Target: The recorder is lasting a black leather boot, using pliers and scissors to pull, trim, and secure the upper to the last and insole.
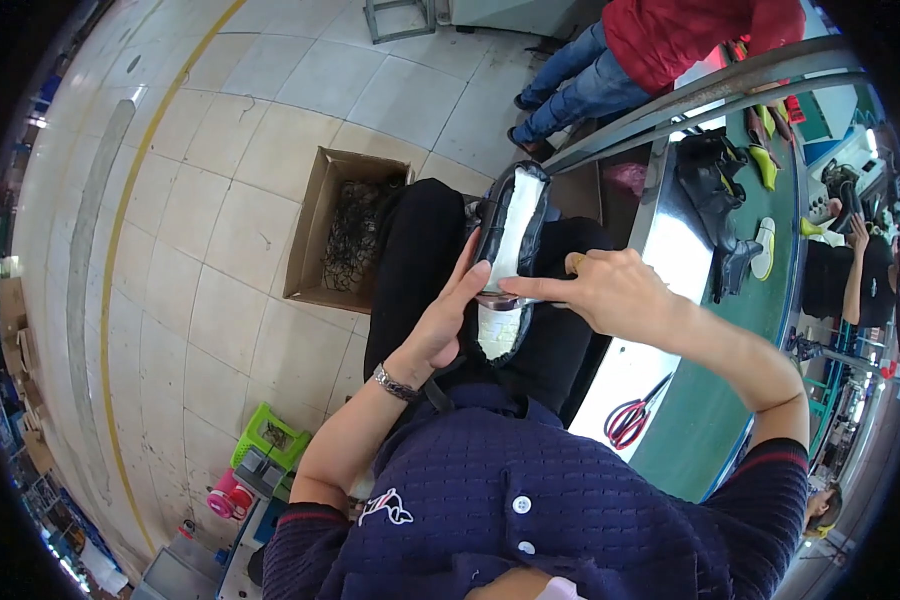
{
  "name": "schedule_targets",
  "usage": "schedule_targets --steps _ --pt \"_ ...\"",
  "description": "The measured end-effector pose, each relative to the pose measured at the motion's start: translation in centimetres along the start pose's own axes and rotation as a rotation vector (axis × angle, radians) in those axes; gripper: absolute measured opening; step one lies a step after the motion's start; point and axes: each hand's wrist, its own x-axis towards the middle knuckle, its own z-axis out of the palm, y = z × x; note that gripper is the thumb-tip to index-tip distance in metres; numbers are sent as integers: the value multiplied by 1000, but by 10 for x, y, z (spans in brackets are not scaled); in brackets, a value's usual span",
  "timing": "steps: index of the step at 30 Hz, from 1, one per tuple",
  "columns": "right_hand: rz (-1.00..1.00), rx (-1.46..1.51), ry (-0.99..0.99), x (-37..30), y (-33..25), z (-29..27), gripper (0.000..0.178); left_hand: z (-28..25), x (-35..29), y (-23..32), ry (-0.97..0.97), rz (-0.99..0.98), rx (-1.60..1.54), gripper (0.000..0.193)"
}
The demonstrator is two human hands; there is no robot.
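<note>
A black shoe upper (487,238) rests bottom up on my lap, its underside turned toward me. A white strip (515,225) covers the far part of that underside, and a pale, yellowish patch (498,335) the near part. Between them lies a shiny brownish metal piece (498,300) across the waist. My left hand (445,315) grips the shoe from its left side, thumb on the underside. My right hand (615,290) reaches in from the right, index finger pressed onto the white strip. Its other fingers are curled, and what they hold is mostly hidden.
A cardboard box (305,235) with dark scraps stands left of my knees. On the right, a green-topped bench (715,400) carries dark boots (710,190) and red-handled scissors (627,424). A metal rail (710,95) and a person in red (660,45) are ahead.
</note>
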Motion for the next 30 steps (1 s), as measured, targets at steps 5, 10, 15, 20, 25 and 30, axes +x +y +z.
schedule_targets --steps 5,10,15,20,25,30 --pt "52 151 144 3 -22 -52 60 -11 0 -10 -36 150 93 66" --pt "153 141 -55 23 -6 5 67 -7 -6 6 -36 -35 114 76" --pt "26 220 228 13 -30 1 67 -15 -4 7 -59 -142 61 90" --pt "156 144 9 16 -25 3 69 -24 -17 -3 -175 -141 -259 79" --pt "121 369 432 12 -32 23 69 -21 -13 -13 -53 -48 -14 74" --pt "121 89 62 11 -35 2 69 -24 -13 -23 -37 123 144 75"
